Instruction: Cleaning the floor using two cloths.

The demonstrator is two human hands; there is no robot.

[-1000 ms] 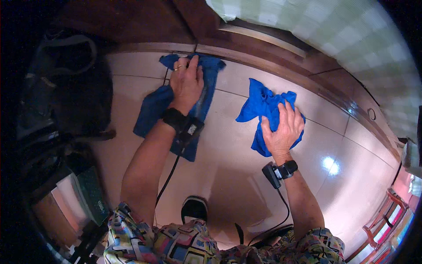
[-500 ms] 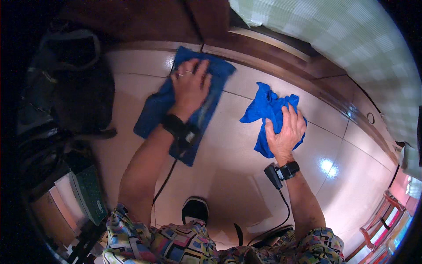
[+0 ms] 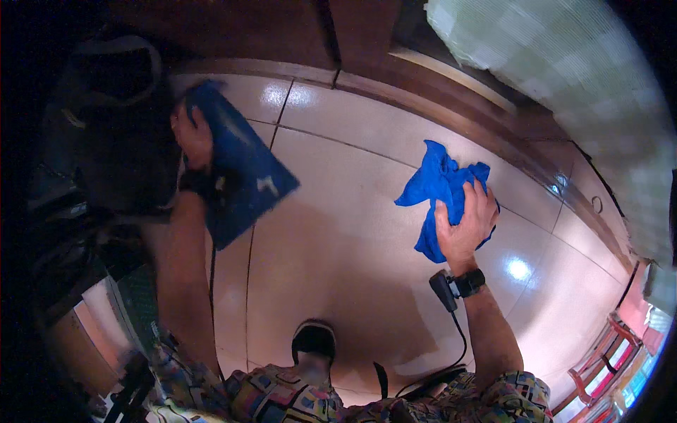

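On the left, a flat, dark blue folded cloth [image 3: 247, 166] with straight edges and a pale patch is at my left hand [image 3: 195, 137]. The fingers of that hand bend at the cloth's left edge, close beside a black bag [image 3: 127, 141]; motion blurs them a little. Over to the right, a crumpled bright blue cloth [image 3: 437, 182] rests on the tiled floor [image 3: 338, 211]. My right hand [image 3: 470, 222] presses down on its right part with curved fingers, gripping it. A black band circles each wrist.
Dark wooden cabinet fronts [image 3: 261, 28] with a low base run along the far side. A green checked cloth [image 3: 564, 70] hangs at the upper right. Boxes [image 3: 134, 303] stand at lower left, a reddish wooden rack [image 3: 599, 359] at lower right. My shoe [image 3: 314, 340] is near the lower middle.
My left hand has swept left with the dark blue cloth, up to the black bag. My right hand and the bright blue cloth stay about where they were as the view shifts slightly.
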